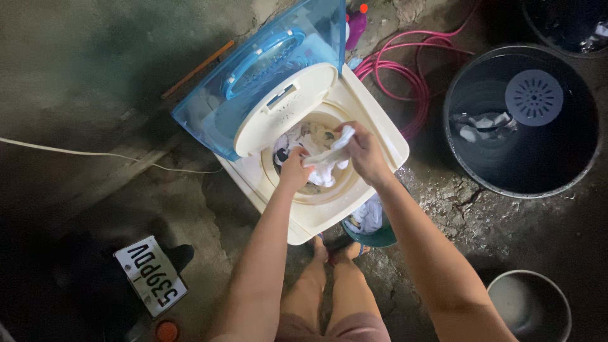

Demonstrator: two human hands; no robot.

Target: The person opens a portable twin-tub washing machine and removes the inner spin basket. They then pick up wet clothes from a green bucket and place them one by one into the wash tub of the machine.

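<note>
A small cream spin dryer [380,136] stands on the concrete floor with its blue see-through lid [253,82] raised and a cream inner cover [288,107] tipped up. Wet laundry fills its round tub. My right hand [362,152] grips a white cloth [326,161] above the tub. My left hand [294,170] holds the lower end of the same cloth at the tub's near rim.
A large dark tub of water [570,161] with a round grey drain disc [534,97] and floating cloth sits at the right. A pink hose [411,76] coils behind. A green basin [373,237] of laundry is by my feet. A grey bucket [529,304] stands at bottom right, a white plate [151,275] at left.
</note>
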